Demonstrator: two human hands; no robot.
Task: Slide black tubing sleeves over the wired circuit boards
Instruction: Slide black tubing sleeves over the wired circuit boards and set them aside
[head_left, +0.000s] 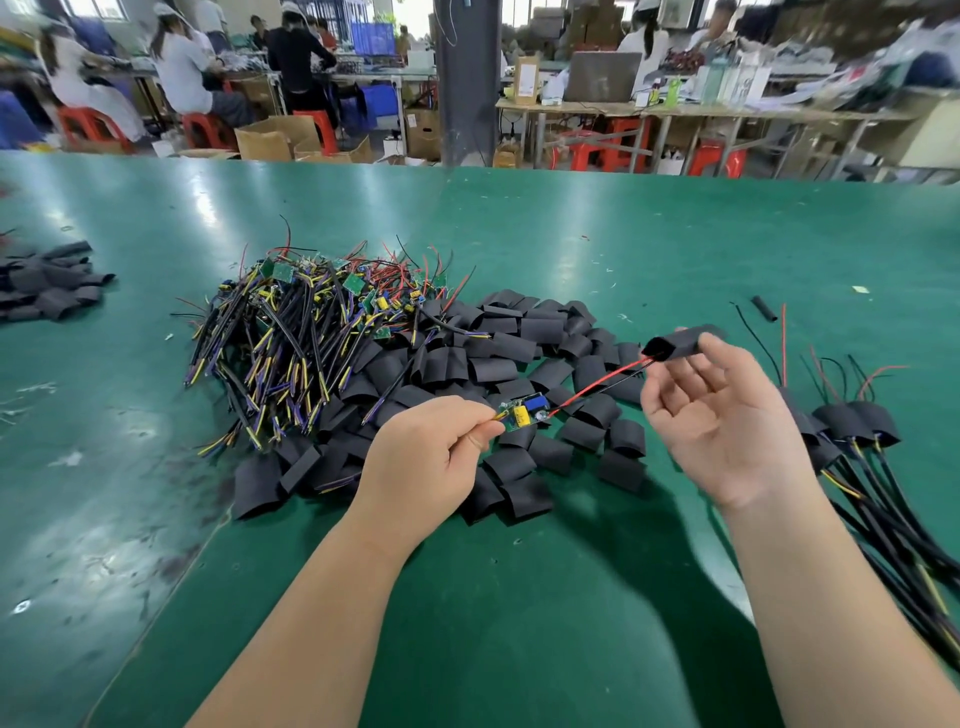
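Board (524, 410) at left hand (421, 467), sleeve (675, 343) (wires (597, 382) at mouth) right hand (727, 431).

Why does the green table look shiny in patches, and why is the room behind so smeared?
Head view: light glares in pale patches on the green table; the seated workers behind and the top right corner are blurred; the circuit board is sharp.

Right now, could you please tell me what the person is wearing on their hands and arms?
Nothing that shows. The left hand and right hand are bare: no gloves, rings or finger cots. The left forearm and right forearm are bare down to the frame's lower edge, with no sleeve, watch or wrist strap in view.
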